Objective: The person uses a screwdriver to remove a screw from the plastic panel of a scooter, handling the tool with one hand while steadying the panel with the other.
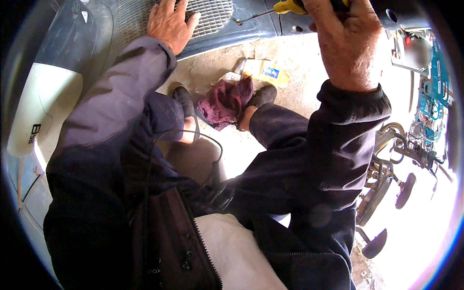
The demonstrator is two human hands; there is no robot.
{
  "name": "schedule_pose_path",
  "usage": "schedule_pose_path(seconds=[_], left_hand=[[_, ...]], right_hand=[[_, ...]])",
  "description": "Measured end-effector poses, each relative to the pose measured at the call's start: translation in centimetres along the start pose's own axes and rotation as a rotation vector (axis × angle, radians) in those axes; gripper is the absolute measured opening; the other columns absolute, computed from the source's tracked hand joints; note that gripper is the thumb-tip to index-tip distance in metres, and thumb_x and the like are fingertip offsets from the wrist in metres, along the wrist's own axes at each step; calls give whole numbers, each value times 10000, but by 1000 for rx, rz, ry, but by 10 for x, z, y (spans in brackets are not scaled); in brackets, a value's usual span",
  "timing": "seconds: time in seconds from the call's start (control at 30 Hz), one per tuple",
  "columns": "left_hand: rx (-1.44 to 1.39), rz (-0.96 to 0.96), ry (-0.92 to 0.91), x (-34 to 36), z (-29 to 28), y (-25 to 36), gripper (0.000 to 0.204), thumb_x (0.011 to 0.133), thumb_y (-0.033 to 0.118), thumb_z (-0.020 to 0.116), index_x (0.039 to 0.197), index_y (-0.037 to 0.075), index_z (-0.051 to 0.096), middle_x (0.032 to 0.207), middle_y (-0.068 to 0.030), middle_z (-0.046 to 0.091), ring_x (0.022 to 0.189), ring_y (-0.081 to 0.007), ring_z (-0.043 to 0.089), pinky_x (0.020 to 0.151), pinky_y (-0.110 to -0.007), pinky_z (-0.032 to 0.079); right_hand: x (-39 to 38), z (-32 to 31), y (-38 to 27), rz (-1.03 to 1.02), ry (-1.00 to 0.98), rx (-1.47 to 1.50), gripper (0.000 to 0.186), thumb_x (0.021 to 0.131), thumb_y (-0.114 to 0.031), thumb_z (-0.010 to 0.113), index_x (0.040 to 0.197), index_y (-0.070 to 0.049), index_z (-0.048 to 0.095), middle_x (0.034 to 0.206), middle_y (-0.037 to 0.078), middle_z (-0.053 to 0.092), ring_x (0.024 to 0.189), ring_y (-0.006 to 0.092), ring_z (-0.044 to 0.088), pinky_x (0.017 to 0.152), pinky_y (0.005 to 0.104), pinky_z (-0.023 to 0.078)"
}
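Note:
At the top, my left hand [170,24] lies with fingers apart on a light mesh grille [212,17] set in a dark panel [227,41]. My right hand [347,43] is closed round the yellow and black handle of a screwdriver [289,6]. Its metal shaft points left across the panel, and the tip is by a small spot right of the mesh. I cannot tell whether the tip is seated in anything. Part of the handle is hidden by my fingers. A round dark hole [392,15] is in the panel right of my right hand.
Between my shoes, a crumpled maroon cloth [224,103] lies on the floor near a yellow and white package [268,71]. A thin black cable [218,142] loops before my lap. A white curved panel [46,108] stands at left. Metal parts with pedals [382,193] and teal frames [437,82] are at right.

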State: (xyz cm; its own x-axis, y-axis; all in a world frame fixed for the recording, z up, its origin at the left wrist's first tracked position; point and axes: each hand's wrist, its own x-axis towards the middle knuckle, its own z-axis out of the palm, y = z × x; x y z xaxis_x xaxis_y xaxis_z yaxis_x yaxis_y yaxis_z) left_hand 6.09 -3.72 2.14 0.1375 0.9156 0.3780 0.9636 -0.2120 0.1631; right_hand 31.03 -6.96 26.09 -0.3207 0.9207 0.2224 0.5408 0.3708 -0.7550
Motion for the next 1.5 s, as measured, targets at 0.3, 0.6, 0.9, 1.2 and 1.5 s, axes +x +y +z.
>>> schedule_pose_path(seconds=[0.3, 0.6, 0.9, 1.2, 1.5], left_hand=[[16, -34, -19, -5, -1, -4, 596, 947, 372, 613, 1395, -6, 502, 1492, -218, 434, 1406, -382, 385, 1167, -524, 296], [0, -24, -22, -3, 0, -3, 603, 948, 363, 616, 1411, -3, 487, 1500, -220, 423, 1410, -386, 380, 1171, -529, 285], [-11, -33, -43, -6, -1, -4, 603, 957, 364, 602, 1419, -4, 478, 1514, -222, 407, 1418, -396, 368, 1172, -535, 280], [-25, -23, -35, -1, -4, -1, 595, 955, 358, 604, 1407, -11, 483, 1506, -228, 410, 1418, -397, 366, 1167, -541, 284], [-1, -22, -11, -4, 2, -2, 605, 949, 368, 613, 1405, -8, 485, 1499, -218, 419, 1417, -381, 370, 1164, -539, 287]], right_hand=[[3, 34, -16, 37, 92, -208, 441, 889, 45, 652, 1318, 13, 554, 1006, 75, 645, 881, 120, 611, 801, 257, 509], [1, 15, -15, 106, 59, -321, 362, 889, -25, 707, 1216, 38, 565, 816, 73, 657, 702, 110, 591, 679, 247, 497], [3, 27, 9, -27, 9, 98, 329, 989, -88, 613, 1277, 34, 511, 1064, 99, 602, 932, 144, 602, 839, 278, 499], [7, 32, -1, 95, 249, -75, 254, 957, -120, 693, 1141, 22, 590, 780, 36, 610, 726, 81, 579, 649, 233, 479], [5, 31, 4, 36, 113, -45, 278, 950, 1, 637, 1222, 7, 578, 1015, 59, 602, 842, 99, 574, 741, 228, 491]])
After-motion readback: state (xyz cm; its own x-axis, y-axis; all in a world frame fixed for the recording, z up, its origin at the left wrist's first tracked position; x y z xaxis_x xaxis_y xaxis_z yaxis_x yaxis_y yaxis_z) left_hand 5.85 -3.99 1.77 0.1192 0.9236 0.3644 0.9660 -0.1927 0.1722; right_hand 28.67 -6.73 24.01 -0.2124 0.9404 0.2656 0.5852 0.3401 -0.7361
